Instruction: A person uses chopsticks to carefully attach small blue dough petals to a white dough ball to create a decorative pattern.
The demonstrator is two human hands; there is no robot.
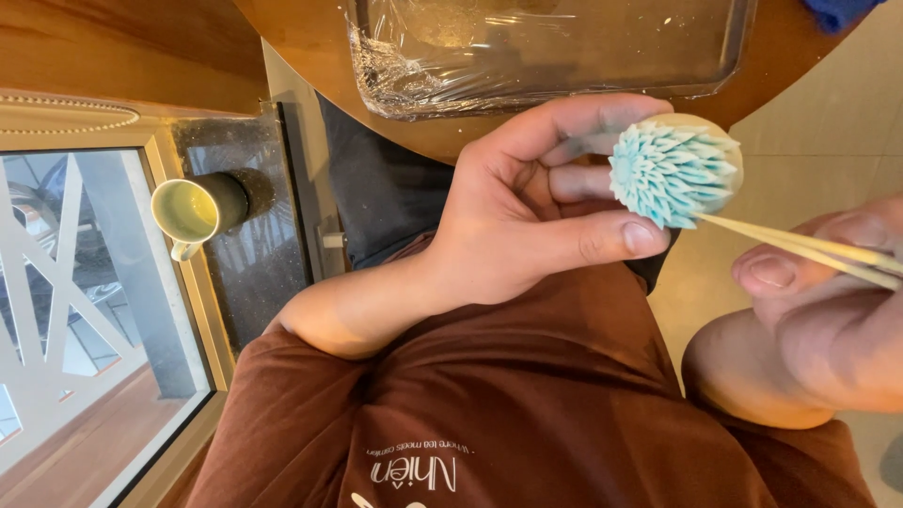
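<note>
You are holding the blue-petalled dough flower [675, 169] in your left hand [527, 212], the grip closed on it, in the air off the desk [451, 132] edge. Your right hand [828, 310] is pinching thin wooden sticks [800, 245] at its petals. Risk: pressing too hard is likely crushing or tearing the petals.

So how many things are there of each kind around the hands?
Blue-and-cream petalled ball, held in the left hand: 1
Thin pale sticks, pinched in the right hand: 2
Dark mug: 1
Clear film-wrapped tray: 1
Total: 5
</note>
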